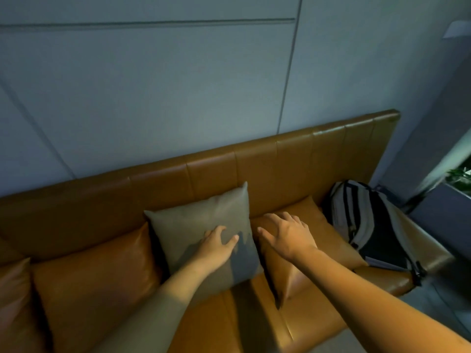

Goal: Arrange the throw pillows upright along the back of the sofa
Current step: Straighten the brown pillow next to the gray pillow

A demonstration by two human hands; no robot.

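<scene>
A grey-olive throw pillow (pixel 198 225) leans upright against the orange leather sofa back (pixel 254 164). My left hand (pixel 216 242) rests flat on its front, fingers spread, holding nothing. To its right an orange leather pillow (pixel 328 240) leans tilted against the back, and my right hand (pixel 288 231) hovers over or touches its upper part with fingers apart. Another orange pillow (pixel 94 289) stands upright to the left of the grey one. A further orange pillow (pixel 12 301) shows at the left edge.
A grey, white and black striped backpack (pixel 369 225) lies on the sofa's right end, beside the tilted orange pillow. A grey panelled wall (pixel 178 85) rises behind the sofa. The orange seat cushion (pixel 254 314) shows in front of the pillows.
</scene>
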